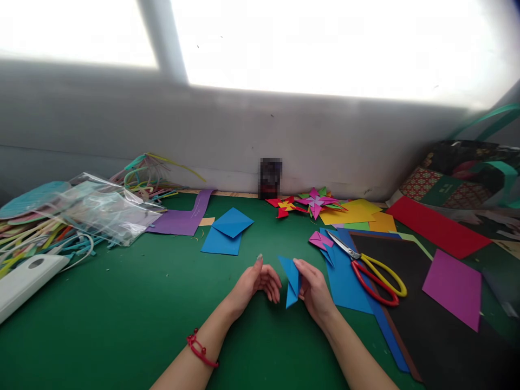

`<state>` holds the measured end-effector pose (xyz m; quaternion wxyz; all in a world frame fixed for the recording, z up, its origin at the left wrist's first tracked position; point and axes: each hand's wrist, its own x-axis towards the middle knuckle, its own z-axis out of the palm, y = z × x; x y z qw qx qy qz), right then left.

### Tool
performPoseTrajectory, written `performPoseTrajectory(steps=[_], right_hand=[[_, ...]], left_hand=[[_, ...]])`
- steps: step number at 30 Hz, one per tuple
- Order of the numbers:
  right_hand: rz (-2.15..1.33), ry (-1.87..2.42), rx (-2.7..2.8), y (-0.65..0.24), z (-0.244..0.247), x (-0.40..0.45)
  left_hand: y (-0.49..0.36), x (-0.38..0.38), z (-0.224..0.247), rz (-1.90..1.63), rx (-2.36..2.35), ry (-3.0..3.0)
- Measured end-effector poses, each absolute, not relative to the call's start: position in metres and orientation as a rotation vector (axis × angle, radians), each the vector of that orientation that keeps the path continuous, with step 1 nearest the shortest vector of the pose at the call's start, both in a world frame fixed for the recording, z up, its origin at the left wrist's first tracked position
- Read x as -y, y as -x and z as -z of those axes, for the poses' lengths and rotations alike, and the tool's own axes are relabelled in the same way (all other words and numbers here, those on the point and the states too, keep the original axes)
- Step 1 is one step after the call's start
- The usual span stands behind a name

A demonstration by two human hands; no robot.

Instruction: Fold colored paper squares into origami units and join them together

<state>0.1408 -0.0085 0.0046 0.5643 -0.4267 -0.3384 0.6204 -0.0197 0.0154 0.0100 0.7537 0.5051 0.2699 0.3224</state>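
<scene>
Between thumb and fingers, my right hand [314, 290] grips a folded blue origami piece [291, 280] above the green table. My left hand [258, 281] is just left of that piece, fingers loosely curled and thumb apart, with nothing in it. Beyond my left hand lie two blue paper squares [233, 222], one overlapping the other. A pink folded piece [319, 240] and a small blue folded piece [328, 254] rest just past my right hand. Scissors [349, 250] with red and yellow handles lie open on blue paper [351, 290] to the right.
Finished paper stars [316, 201] stand near the wall beside yellow paper [351, 211]. At right are a dark board [394, 260], a purple sheet [455, 287], a red sheet [439, 225] and a patterned bag [447, 179]. Left are a plastic bag [117, 208], paper strips and a white device [30, 279].
</scene>
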Motion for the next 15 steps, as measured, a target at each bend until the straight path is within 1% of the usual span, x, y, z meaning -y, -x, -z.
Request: performPoseTrajectory(steps=[5, 11, 15], right_hand=[[-1.462, 1.102, 1.085, -0.1390, -0.0086, 0.0119], [-1.481, 1.011, 1.108, -0.1375, -0.0135, 0.0122], [-1.451, 1.031, 1.098, -0.1371, -0.0102, 0.0119]], left_hand=[[0.0201, -0.0141, -0.0069, -0.704, -0.609, -1.123], [0.0191, -0.0129, -0.0101, -0.687, -0.681, -1.197], [0.0178, -0.0138, -0.0109, -0.669, -0.741, -1.263]])
